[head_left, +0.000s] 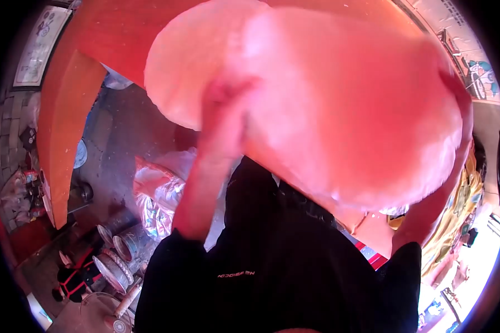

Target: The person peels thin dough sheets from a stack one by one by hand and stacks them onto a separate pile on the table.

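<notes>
A large, pale, soft-looking rounded sheet fills the upper middle of the head view, tinted pink by the light. What it is made of I cannot make out. On its left a second rounded lobe or piece shows; whether the two are joined is unclear. My left hand, blurred by motion, has curled fingers at the sheet's near left edge. At the far right rim, my right hand grips the sheet's edge, its fingers partly hidden. Below both lies an orange-red tabletop.
Several white spools or wheels stand on the floor at lower left. A shiny plastic bag sits below the table edge near my left forearm. Yellow patterned cloth hangs at the right. A framed sheet is at upper left.
</notes>
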Tool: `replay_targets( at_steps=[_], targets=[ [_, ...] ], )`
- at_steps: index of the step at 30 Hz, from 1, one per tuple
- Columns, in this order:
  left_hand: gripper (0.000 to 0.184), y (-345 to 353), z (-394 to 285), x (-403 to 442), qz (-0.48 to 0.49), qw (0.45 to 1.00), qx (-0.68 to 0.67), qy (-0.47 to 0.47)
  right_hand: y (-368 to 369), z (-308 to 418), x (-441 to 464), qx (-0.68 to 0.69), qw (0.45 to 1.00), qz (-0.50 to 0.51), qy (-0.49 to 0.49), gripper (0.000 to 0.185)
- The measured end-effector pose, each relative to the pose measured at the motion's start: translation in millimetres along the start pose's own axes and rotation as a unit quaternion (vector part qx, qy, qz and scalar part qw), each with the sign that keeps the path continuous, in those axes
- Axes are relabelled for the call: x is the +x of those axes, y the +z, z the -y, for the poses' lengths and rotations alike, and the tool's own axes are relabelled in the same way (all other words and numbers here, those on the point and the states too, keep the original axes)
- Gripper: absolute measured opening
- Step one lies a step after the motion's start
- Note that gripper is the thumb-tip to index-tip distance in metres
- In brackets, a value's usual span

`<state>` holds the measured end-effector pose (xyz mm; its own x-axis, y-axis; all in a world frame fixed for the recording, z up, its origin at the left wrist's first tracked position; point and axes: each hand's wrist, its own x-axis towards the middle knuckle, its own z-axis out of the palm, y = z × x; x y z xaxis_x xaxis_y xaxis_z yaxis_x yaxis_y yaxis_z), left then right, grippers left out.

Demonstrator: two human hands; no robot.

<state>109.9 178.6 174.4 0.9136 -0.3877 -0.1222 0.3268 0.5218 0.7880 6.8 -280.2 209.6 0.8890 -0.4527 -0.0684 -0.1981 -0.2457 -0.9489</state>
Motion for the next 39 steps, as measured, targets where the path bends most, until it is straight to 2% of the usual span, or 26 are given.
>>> replay_targets(
  at_steps=[3,6,7,8,9,11,13,15,16,17,19,21,22,23,24,25,26,28,30,32,33,34,35,36,37,39],
  targets=[
    [0.013,-49,-58,18,-0.08,0.995,0.038,0.056,56,8,60,0.027,0.996,0.045,-0.068,0.03],
    [0.021,-90,-92,28,-0.153,0.983,0.074,0.069,168,9,82,0.113,0.977,0.122,-0.136,0.031],
    [0.021,-110,-95,32,-0.152,0.983,0.076,0.067,223,23,65,0.165,0.972,0.118,-0.119,0.019],
    [0.023,-141,-90,36,-0.182,0.976,0.103,0.056,259,24,60,0.265,0.953,0.142,-0.034,0.019],
    [0.026,-180,-82,40,-0.212,0.968,0.129,0.045,285,15,56,0.243,0.96,0.134,0.023,0.023],
    [0.033,-262,-62,47,-0.236,0.947,0.217,0.008,332,-50,74,0.212,0.943,0.2,0.159,0.025],
    [0.035,-271,-61,47,-0.254,0.935,0.247,-0.009,333,-39,56,0.173,0.957,0.183,0.141,0.034],
    [0.034,-246,-65,40,-0.34,0.893,0.289,0.052,331,-36,61,0.161,0.957,0.188,0.148,0.039],
    [0.034,-249,-67,34,-0.342,0.893,0.291,0.04,330,-35,62,-0.029,0.993,0.089,0.071,0.044],
    [0.035,-252,-70,34,-0.328,0.903,0.277,0.034,329,-31,68,-0.218,0.976,-0.015,-0.015,0.05],
    [0.035,-255,-66,41,-0.308,0.914,0.264,0.025,331,-11,79,-0.224,0.974,-0.025,-0.032,0.055],
    [0.042,-255,-51,45,-0.247,0.964,0.095,0.011,342,-28,89,-0.231,0.972,-0.034,-0.035,0.059],
    [0.042,-245,-41,47,-0.244,0.965,0.097,-0.001,352,-59,103,-0.166,0.985,0.023,-0.035,0.056],
    [0.044,-229,-30,48,-0.266,0.953,0.141,0.032,363,-90,113,-0.1,0.991,0.079,-0.035,0.053],
    [0.046,-220,-24,52,-0.286,0.938,0.183,0.069,373,-116,120,-0.103,0.991,0.076,-0.028,0.053],
    [0.046,-219,-22,55,-0.285,0.939,0.181,0.064,385,-141,127,-0.242,0.947,-0.025,-0.212,0.035],
    [0.045,-219,-20,54,-0.297,0.931,0.199,0.077,386,-133,120,-0.26,0.94,-0.058,-0.213,0.04],
    [0.045,-225,-15,50,-0.3,0.925,0.222,0.072,382,-102,103,-0.217,0.968,-0.059,-0.113,0.051],
    [0.042,-266,-6,56,-0.329,0.872,0.346,0.11,389,-93,99,-0.209,0.972,-0.054,-0.088,0.062],
    [0.038,-332,21,59,-0.273,0.846,0.409,0.209,385,-100,100,-0.233,0.969,-0.01,-0.079,0.06],
    [0.036,-344,17,57,-0.257,0.815,0.482,0.191,391,-107,98,-0.184,0.978,-0.06,-0.079,0.06],
    [0.035,-320,15,56,-0.265,0.834,0.454,0.167,387,-94,93,-0.214,0.974,-0.051,-0.044,0.062],
    [0.034,-294,13,54,-0.275,0.85,0.426,0.143,387,-96,92,-0.189,0.974,-0.076,-0.096,0.064],
    [0.035,-241,2,51,-0.307,0.9,0.293,0.102,384,-93,90,-0.183,0.974,-0.062,-0.115,0.054],
    [0.035,-239,1,50,-0.294,0.906,0.288,0.098,374,-94,80,-0.185,0.96,-0.095,-0.186,0.047],
    [0.042,-245,-5,44,-0.234,0.827,0.483,0.166,355,-91,58,-0.202,0.91,-0.165,-0.323,0.036]
  ],
)
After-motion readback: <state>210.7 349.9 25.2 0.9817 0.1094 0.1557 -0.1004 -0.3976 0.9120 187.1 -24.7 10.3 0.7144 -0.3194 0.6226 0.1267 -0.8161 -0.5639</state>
